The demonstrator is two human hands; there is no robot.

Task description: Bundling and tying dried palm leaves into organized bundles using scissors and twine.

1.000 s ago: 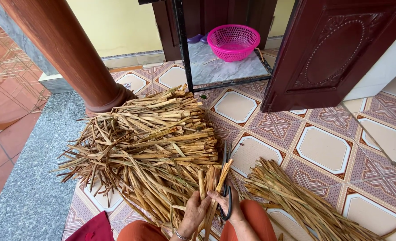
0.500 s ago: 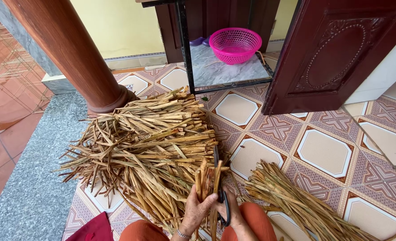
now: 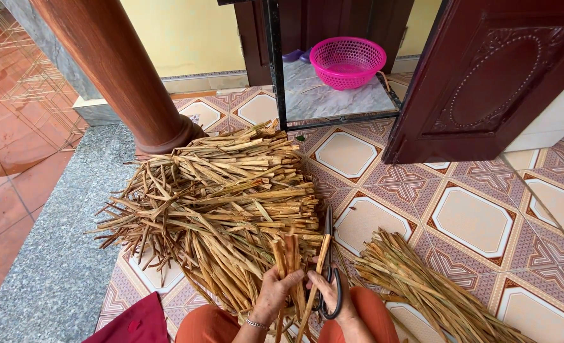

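Fingers [image 3: 275, 287] of the left hand [image 3: 270, 300] clamp upright dried stalks [image 3: 288, 254] (right hand [image 3: 330, 296] grips scissors [image 3: 329, 267]).

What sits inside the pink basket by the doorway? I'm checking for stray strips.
The pink basket shows only its own mesh wall and bottom; no strips visible. The near rim hides part of its floor.
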